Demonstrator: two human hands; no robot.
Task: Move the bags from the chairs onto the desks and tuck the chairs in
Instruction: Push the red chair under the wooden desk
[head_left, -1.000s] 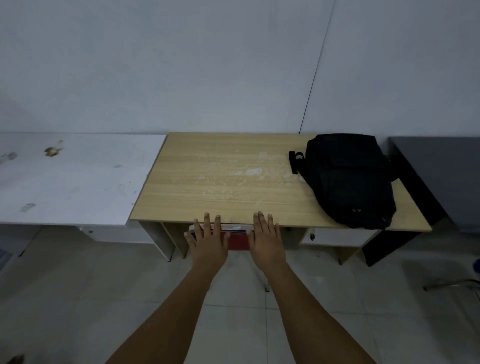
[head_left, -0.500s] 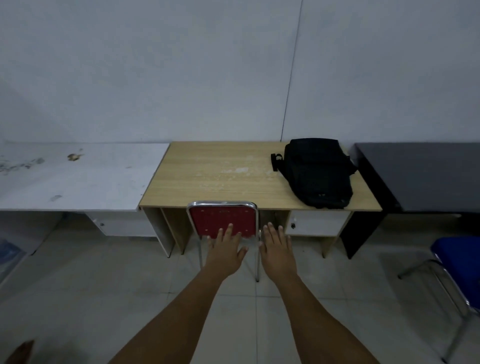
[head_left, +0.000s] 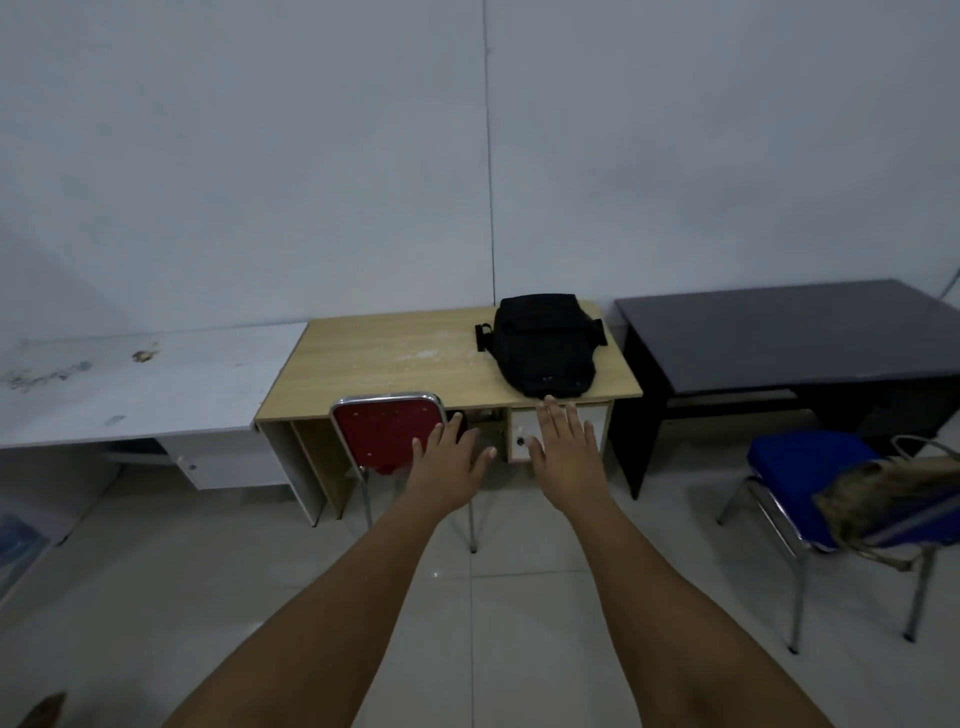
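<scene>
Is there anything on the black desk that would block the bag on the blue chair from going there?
Nothing visible: the black desk top shows bare. The tan bag lies on the blue chair in front of it.

Both bare forearms reach forward from the lower edge of the view, angling slightly toward each other. The left hand (head_left: 448, 470) is held palm down, fingers spread and loosely extended. The right hand (head_left: 565, 453) sits just beside it, a little farther forward, also palm down with fingers straight and slightly fanned. Neither hand grips anything, and the two hands do not touch.
</scene>
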